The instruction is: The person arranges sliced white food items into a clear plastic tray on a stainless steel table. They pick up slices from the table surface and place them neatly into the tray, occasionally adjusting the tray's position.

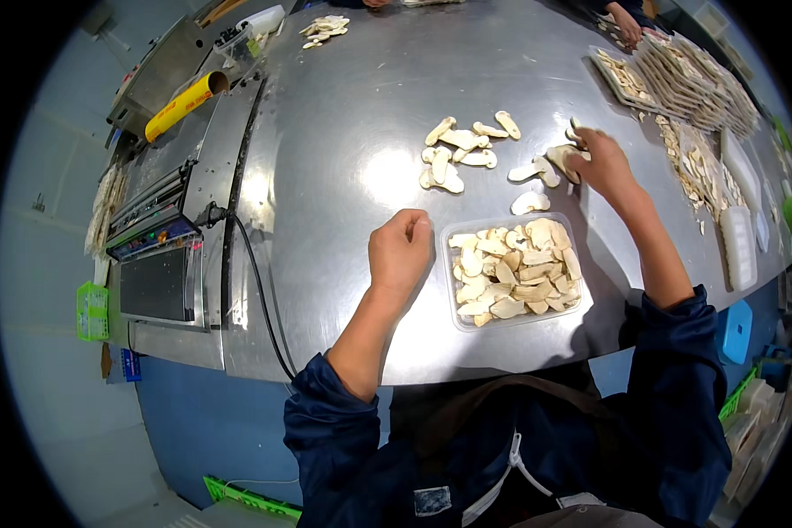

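A clear plastic tray point(446, 277) filled with sliced mushrooms point(515, 270) sits on the steel table before me. Left of it, my left hand point(399, 247) rests on the table in a loose fist; nothing shows in it. Beyond the tray, my right hand point(597, 162) reaches over loose slices. Its thumb touches a large mushroom slice point(563, 162), and its fingertips are at a smaller slice point(573, 129); whether it grips either is unclear. Close by lie a stemmed slice point(534, 171) and a single slice point(530, 202). A loose group of mushroom slices point(459, 148) lies further left.
Stacked trays of mushroom slices point(686, 82) stand far right, near another person's hand point(626, 25). More slices point(693, 165) and white trays point(739, 247) lie at right. On the left are a yellow tube point(185, 105), a wrapping machine point(158, 264) and a black cable point(257, 277).
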`<state>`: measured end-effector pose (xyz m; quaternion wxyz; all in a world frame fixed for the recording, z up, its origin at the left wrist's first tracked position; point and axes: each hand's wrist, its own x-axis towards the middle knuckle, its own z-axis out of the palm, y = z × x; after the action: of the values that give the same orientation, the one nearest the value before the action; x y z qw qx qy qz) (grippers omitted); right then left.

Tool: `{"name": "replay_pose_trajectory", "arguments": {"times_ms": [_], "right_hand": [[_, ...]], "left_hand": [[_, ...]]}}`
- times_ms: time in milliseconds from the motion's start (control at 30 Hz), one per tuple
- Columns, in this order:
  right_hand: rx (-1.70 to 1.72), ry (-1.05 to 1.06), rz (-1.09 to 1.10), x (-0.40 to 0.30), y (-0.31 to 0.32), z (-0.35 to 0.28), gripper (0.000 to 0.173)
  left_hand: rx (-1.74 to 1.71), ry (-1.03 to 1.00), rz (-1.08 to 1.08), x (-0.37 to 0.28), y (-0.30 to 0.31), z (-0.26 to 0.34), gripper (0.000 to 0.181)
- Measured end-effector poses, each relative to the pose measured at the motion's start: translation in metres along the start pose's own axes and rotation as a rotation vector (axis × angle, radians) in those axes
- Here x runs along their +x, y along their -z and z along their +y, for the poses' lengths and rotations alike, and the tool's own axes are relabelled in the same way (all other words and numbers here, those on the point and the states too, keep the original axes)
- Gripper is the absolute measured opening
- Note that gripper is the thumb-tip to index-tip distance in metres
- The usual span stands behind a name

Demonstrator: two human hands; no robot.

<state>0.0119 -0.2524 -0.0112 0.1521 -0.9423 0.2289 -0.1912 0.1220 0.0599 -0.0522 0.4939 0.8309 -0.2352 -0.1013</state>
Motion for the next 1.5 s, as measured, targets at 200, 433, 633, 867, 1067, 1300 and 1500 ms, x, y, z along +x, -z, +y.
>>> {"name": "replay_pose_trajectory", "arguments": {"times_ms": [200, 433, 633, 867, 1067, 1300, 1500], "right_hand": [[-0.052, 0.050, -0.299, 0.025, -0.045, -0.076, 0.027], [0.308, -0.177, -0.521, 0.026, -0.038, -0.068, 0.026], [1.196, -0.635, -0.665, -0.027, 0.001, -0.114, 0.009], [0.938, -0.276, -0.614, -0.068, 0.009, -0.154, 0.038], [0.535, 0.088, -0.550, -0.081, 0.021, -0.132, 0.021], [0.329, 0.281, -0.380, -0.076, 0.005, -0.119, 0.019], [0.256, 0.333, -0.364, -0.065, -0.016, -0.112, 0.020]], "left_hand": [[-0.040, -0.021, 0.013, 0.003, -0.002, -0.006, 0.019], [-0.073, -0.055, 0.018, 0.001, 0.002, -0.011, 0.017], [-0.474, -0.026, -0.125, -0.007, 0.002, 0.019, 0.027], [-0.699, 0.195, -0.299, -0.026, 0.015, 0.047, 0.018], [-0.649, 0.310, -0.407, -0.028, 0.026, 0.046, 0.016], [-0.617, 0.395, -0.318, -0.022, 0.018, 0.044, 0.020], [-0.546, 0.385, -0.117, -0.010, 0.028, 0.031, 0.020]]}}
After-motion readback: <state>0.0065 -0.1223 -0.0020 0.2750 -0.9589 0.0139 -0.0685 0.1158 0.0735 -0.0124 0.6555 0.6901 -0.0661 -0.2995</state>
